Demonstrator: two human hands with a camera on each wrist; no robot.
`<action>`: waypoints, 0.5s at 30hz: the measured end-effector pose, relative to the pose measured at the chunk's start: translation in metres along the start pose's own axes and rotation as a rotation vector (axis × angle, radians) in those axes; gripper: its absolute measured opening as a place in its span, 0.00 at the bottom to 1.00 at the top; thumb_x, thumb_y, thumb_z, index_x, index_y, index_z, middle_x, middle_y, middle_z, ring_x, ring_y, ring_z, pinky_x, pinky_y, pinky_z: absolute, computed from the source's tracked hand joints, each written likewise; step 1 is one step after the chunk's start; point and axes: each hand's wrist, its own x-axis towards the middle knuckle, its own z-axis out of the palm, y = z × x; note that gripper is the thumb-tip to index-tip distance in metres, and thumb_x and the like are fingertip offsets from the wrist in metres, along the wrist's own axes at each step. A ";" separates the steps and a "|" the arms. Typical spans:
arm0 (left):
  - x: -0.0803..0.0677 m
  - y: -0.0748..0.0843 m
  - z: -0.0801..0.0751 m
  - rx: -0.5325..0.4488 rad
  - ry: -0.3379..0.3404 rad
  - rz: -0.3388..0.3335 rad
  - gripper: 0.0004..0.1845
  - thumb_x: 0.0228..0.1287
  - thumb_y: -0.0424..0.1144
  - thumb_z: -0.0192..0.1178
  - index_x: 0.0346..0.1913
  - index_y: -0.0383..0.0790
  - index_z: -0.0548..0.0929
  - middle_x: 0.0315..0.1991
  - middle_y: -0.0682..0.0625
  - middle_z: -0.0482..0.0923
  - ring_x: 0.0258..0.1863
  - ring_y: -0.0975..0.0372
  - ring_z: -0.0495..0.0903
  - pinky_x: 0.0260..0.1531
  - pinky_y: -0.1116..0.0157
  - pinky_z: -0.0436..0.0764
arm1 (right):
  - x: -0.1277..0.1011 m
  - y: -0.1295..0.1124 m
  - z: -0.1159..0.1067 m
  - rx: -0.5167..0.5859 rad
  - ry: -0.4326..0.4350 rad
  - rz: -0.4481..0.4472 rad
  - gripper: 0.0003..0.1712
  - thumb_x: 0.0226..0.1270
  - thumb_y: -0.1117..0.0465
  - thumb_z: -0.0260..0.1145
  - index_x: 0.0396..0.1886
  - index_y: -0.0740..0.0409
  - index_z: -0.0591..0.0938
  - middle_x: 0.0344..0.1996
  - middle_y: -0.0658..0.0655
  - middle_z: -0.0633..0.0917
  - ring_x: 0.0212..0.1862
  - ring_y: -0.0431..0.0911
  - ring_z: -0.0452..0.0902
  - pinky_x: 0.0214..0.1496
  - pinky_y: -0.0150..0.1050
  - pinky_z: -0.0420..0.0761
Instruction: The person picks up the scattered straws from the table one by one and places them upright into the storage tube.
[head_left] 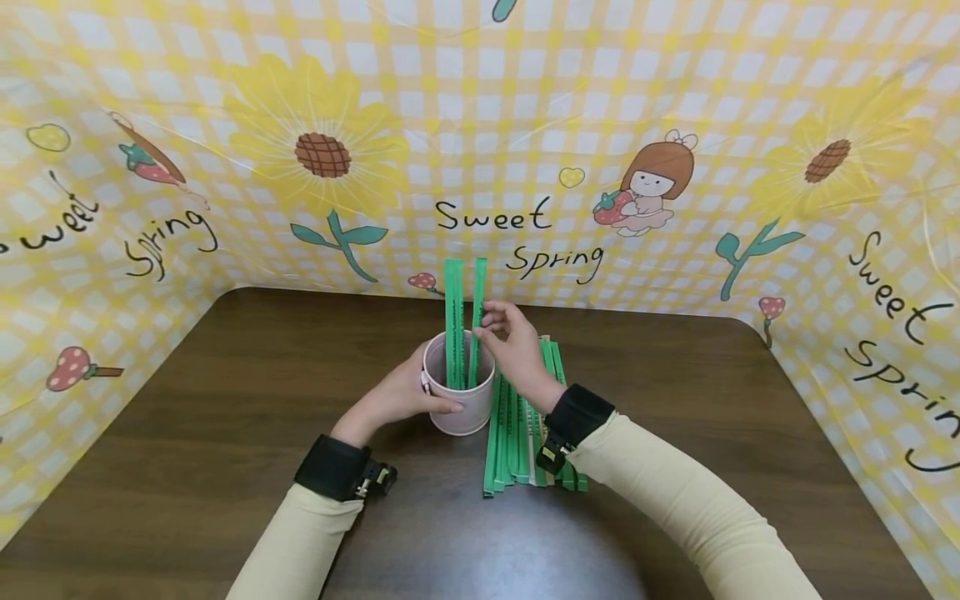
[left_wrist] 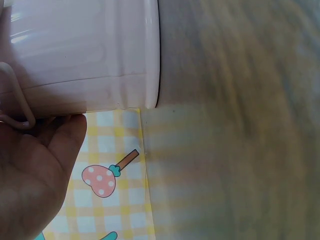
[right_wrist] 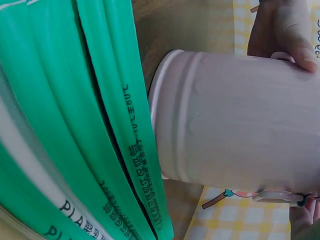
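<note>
My left hand [head_left: 397, 398] wraps around the left side of the pink cup [head_left: 459, 398], thumb lying across its front wall, fingers curled behind. In the left wrist view my palm [left_wrist: 35, 170] sits against the cup [left_wrist: 85, 55] beside its thin wire handle [left_wrist: 17, 102]. In the right wrist view the fingertips of that hand [right_wrist: 285, 30] show on the far side of the cup [right_wrist: 235, 120].

My right hand [head_left: 516, 343] is raised just to the right of the cup's rim, fingertips pinching the right one of two green wrapped sticks [head_left: 477, 321] partway up its length. That stick stands in the cup, leaning slightly right. The other stick [head_left: 453, 321] stands beside it, close to upright; both rise well above the rim.

The cup stands upright on the dark wooden table [head_left: 225, 433], near the middle, in front of me.

Just right of the cup, touching or nearly touching its base, a bundle of the same green wrapped sticks [head_left: 517, 433] lies flat on the table, running away from me, partly under my right wrist. Up close, the wrappers [right_wrist: 75, 125] carry dark print, and at least one pale stick lies among them.

Both wrists wear black bands [head_left: 330, 467] over cream sleeves [head_left: 675, 492].

Around the table stands a yellow checked backdrop [head_left: 525, 100] with sunflowers, strawberries, and the words "Sweet Spring".
</note>
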 end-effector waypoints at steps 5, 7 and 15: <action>0.001 -0.001 0.000 -0.002 0.000 0.013 0.60 0.51 0.38 0.80 0.79 0.31 0.49 0.72 0.31 0.63 0.69 0.40 0.69 0.68 0.41 0.72 | 0.000 -0.001 -0.004 -0.028 -0.010 0.031 0.24 0.73 0.65 0.66 0.66 0.66 0.75 0.50 0.68 0.83 0.56 0.59 0.79 0.64 0.52 0.78; 0.000 -0.001 0.001 -0.003 -0.006 0.026 0.60 0.51 0.38 0.80 0.79 0.31 0.49 0.72 0.31 0.63 0.69 0.41 0.70 0.68 0.41 0.72 | 0.000 -0.001 -0.010 -0.036 -0.007 0.042 0.25 0.73 0.63 0.66 0.66 0.65 0.76 0.51 0.67 0.83 0.57 0.58 0.79 0.64 0.51 0.78; -0.001 0.000 0.000 0.004 0.007 0.026 0.60 0.50 0.40 0.81 0.79 0.33 0.51 0.72 0.33 0.65 0.69 0.41 0.70 0.68 0.40 0.72 | 0.004 0.003 -0.063 -0.168 -0.069 0.105 0.26 0.76 0.64 0.62 0.69 0.65 0.73 0.57 0.69 0.81 0.60 0.60 0.78 0.62 0.52 0.79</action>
